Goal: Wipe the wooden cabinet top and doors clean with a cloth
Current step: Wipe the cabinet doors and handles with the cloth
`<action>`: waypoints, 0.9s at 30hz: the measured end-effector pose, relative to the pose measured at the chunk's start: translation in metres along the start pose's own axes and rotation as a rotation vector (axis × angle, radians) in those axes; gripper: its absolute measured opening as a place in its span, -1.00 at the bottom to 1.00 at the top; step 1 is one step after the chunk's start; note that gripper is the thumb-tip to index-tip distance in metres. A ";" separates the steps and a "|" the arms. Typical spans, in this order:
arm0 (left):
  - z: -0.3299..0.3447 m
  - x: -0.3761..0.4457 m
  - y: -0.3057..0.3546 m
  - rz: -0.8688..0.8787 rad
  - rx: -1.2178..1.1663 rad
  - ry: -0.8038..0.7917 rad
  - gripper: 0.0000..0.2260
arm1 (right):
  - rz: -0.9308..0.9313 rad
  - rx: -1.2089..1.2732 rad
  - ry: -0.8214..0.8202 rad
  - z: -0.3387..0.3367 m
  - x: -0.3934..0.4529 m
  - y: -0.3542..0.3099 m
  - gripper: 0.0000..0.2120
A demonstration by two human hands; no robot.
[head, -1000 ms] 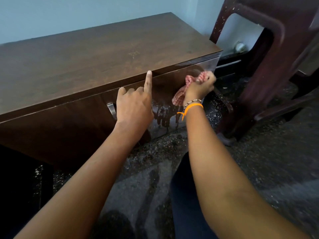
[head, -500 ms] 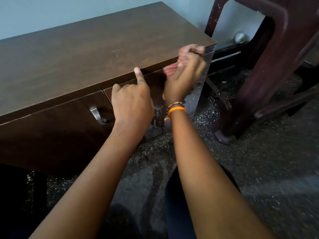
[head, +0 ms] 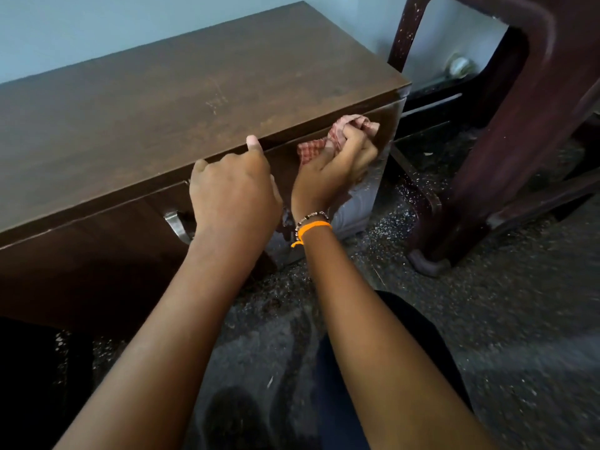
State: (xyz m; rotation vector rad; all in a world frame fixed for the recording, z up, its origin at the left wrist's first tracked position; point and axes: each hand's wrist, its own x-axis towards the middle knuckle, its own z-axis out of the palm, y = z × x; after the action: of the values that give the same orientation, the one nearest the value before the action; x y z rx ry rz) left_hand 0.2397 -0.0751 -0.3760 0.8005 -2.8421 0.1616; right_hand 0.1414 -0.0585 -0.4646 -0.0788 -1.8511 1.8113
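A low dark wooden cabinet (head: pixel 181 102) fills the upper left, its top bare and scuffed. My right hand (head: pixel 337 167) grips a bunched red checked cloth (head: pixel 344 131) and presses it on the glossy right door (head: pixel 376 177), just under the top's front edge near the right corner. My left hand (head: pixel 232 196) rests against the front edge of the top with one finger raised over it, the others curled, holding nothing. It hides part of the door. A metal handle (head: pixel 177 224) shows on the left door.
A dark maroon plastic chair (head: pixel 506 157) stands close to the cabinet's right end, its leg on the speckled stone floor (head: pixel 487 319). A pale blue wall (head: pixel 97 30) runs behind the cabinet. My knee in dark cloth (head: pixel 344 384) is below my right arm.
My right hand with the cloth swept up to the top edge of the door, then came back down a little and to the right. My left hand stayed at the front edge.
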 end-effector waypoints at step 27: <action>0.031 0.022 0.034 0.242 0.356 0.182 -0.36 | -0.159 0.002 0.114 -0.013 0.079 0.029 -0.75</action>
State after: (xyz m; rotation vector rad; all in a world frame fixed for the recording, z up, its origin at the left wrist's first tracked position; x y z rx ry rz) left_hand 0.1988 -0.0617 -0.4035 0.4633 -2.7602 0.7508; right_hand 0.0701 -0.0124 -0.4658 -0.0319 -1.7251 1.6654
